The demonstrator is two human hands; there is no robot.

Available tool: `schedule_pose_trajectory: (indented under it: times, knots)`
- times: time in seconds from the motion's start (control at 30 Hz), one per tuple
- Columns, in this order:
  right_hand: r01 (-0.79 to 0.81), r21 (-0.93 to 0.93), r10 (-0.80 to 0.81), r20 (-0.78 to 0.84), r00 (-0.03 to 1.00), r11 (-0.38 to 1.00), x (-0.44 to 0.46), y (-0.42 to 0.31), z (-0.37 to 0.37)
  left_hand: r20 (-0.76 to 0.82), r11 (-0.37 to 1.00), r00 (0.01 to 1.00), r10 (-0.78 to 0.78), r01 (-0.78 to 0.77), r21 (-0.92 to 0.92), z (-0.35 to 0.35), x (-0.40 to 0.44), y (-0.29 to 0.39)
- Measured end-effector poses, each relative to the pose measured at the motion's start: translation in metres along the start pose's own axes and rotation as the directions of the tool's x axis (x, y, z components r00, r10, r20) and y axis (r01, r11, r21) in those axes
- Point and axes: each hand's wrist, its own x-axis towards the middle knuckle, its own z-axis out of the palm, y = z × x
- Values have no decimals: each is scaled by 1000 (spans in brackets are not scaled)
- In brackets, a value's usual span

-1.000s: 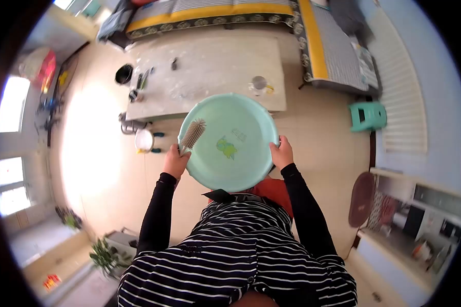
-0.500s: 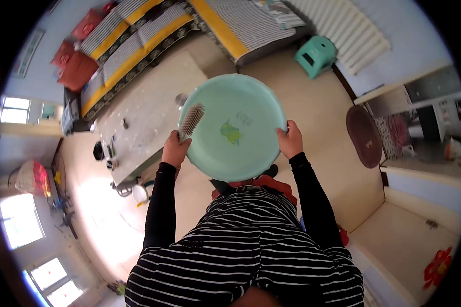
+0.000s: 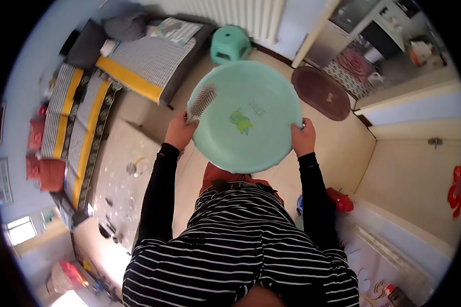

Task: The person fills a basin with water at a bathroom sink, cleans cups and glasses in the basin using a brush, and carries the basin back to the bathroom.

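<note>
In front of my body I hold a round mint-green plastic basin (image 3: pixel 269 140), with a green cartoon print on its bottom. My left hand (image 3: pixel 180 132) is closed on the left rim and also pinches the handle of a bristle brush (image 3: pixel 204 101). The brush's bristles face up, and its head leans over the inside of the basin. My right hand (image 3: pixel 303 137) grips the opposite rim, its thumb over the edge. No contents other than the brush head show over the basin.
A low speckled table (image 3: pixel 119 179) stands at left, beside a sofa (image 3: pixel 87 138). Ahead are a green stool (image 3: pixel 230 45) and a white radiator (image 3: pixel 241 15). A brown oval mat (image 3: pixel 320 92) lies by the doorway at right. A red object (image 3: pixel 339 199) is near my right forearm.
My view has turned right: the table and sofa have shifted left, and the doorway and mat are nearer the middle. Both hands keep their hold on the basin; the brush stays in the left.
</note>
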Motion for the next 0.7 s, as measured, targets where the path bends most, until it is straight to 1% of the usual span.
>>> schedule_pose_trajectory:
  times: [0.07, 0.17, 0.2, 0.3, 0.37, 0.4, 0.5, 0.6, 0.7]
  knots:
    - [-26, -3, 25, -79, 997, 1000, 24, 26, -23, 81, 998, 995, 60, -60, 2, 27, 42, 29]
    - [-161, -5, 157, -192, 969, 987, 65, 40, -54, 175, 991, 977, 120, -129, 36, 71, 115, 75]
    - [-184, -7, 178, -236, 955, 983, 77, 46, -63, 206, 987, 969, 137, -151, 55, 84, 138, 90]
    - [-262, 5, 245, -365, 898, 965, 108, 74, -96, 319, 982, 935, 158, -182, 49, 140, 203, 124]
    - [-318, 51, 306, -448, 840, 947, 128, 95, -114, 397, 957, 893, 214, -273, 99, 169, 239, 162]
    - [-358, 83, 352, -475, 806, 930, 136, 86, -127, 440, 939, 866, 239, -322, 123, 186, 258, 182]
    - [-380, 102, 368, -565, 739, 919, 157, 90, -159, 568, 945, 802, 184, -304, 124, 244, 311, 227]
    - [-431, 128, 411, -619, 669, 893, 182, 108, -196, 620, 902, 740, 262, -415, 115, 306, 348, 265]
    - [-460, 177, 462, -620, 635, 870, 234, 115, -234, 682, 926, 708, 186, -358, 120, 358, 392, 311]
